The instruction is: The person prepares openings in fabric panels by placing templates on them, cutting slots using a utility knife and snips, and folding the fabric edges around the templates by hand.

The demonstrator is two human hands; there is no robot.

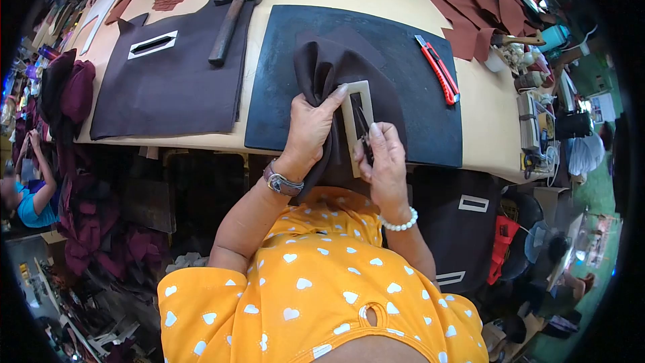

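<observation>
A dark brown sheet of material (356, 60), bunched and folded at its left side, lies partly on a black cutting board (416, 131) and hangs over the front edge. On it is a cream rectangular frame (347, 121) with a long slot. My left hand (312, 124) grips the folded sheet, its thumb pressed on the frame's upper left corner. My right hand (383, 158) is closed at the slot, pinching a narrow dark thing; whether this is a tool or a strip of the material I cannot tell.
A red utility knife (438, 70) lies on the board's right. To the left, a hammer (228, 30) rests on stacked dark sheets (175, 94) with another cream frame (153, 45). Reddish-brown pieces (463, 0) cover the back right. A person (37, 188) is at far left.
</observation>
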